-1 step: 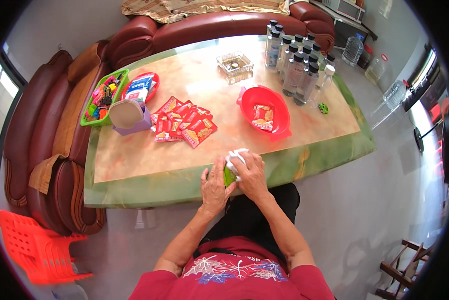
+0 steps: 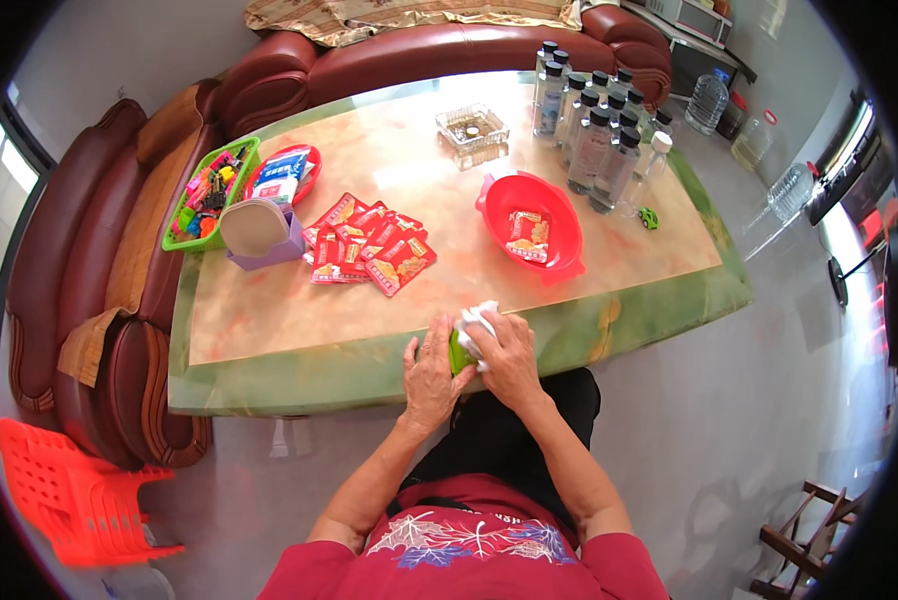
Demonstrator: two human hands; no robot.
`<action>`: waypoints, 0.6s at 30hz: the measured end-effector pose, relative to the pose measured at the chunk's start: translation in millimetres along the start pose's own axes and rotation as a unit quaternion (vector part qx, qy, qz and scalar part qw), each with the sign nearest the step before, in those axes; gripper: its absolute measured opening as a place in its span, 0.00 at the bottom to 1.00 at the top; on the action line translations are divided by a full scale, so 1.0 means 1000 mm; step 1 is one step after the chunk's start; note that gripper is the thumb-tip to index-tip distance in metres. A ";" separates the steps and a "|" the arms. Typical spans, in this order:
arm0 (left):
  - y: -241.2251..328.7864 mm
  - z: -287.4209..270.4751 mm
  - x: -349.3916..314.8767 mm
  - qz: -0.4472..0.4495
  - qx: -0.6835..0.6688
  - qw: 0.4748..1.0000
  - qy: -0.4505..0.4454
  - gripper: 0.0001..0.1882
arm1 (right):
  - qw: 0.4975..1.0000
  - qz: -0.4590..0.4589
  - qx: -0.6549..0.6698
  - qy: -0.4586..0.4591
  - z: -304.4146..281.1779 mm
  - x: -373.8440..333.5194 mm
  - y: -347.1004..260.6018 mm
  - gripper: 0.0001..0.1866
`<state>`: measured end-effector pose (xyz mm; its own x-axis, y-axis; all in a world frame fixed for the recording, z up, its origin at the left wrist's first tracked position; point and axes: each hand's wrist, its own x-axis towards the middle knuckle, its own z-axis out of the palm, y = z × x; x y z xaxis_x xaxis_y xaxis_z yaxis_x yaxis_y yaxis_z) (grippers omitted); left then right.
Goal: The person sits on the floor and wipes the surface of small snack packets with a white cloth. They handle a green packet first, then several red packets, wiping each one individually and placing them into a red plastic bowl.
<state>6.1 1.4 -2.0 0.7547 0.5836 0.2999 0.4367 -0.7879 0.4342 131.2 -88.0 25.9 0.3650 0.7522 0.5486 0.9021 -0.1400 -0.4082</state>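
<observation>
At the table's near edge my left hand is closed around a small bright green object, mostly hidden by the fingers. My right hand grips a crumpled white tissue and presses it against the green object. Ahead and to the right lies a red plastic basin with a red snack packet in it. Several more red packets are spread in a loose pile ahead and to the left.
Several dark-capped clear bottles crowd the far right, near a small green toy car. A glass ashtray sits farther back. At left are a green basket of colourful small items, a purple container and a red plate.
Almost nothing differs. The tissue and my right hand have shifted very slightly, while the whole view has moved a touch.
</observation>
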 end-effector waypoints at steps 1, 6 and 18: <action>0.000 -0.005 -0.003 -0.001 -0.015 1.000 -0.004 0.48 | 1.000 -0.009 0.015 -0.008 -0.005 -0.011 -0.003 0.27; 0.003 -0.013 -0.004 -0.002 -0.019 1.000 -0.012 0.46 | 0.995 -0.028 0.062 -0.070 -0.024 -0.021 -0.007 0.27; 0.002 -0.016 0.003 -0.049 -0.101 0.994 0.004 0.56 | 0.997 -0.045 0.046 -0.048 0.016 0.013 -0.007 0.18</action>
<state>2.0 4.7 13.3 0.7090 0.6576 0.2550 0.3995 -0.6724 0.6231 125.7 -66.8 23.9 0.2555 0.8176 0.5160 0.9038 -0.0125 -0.4277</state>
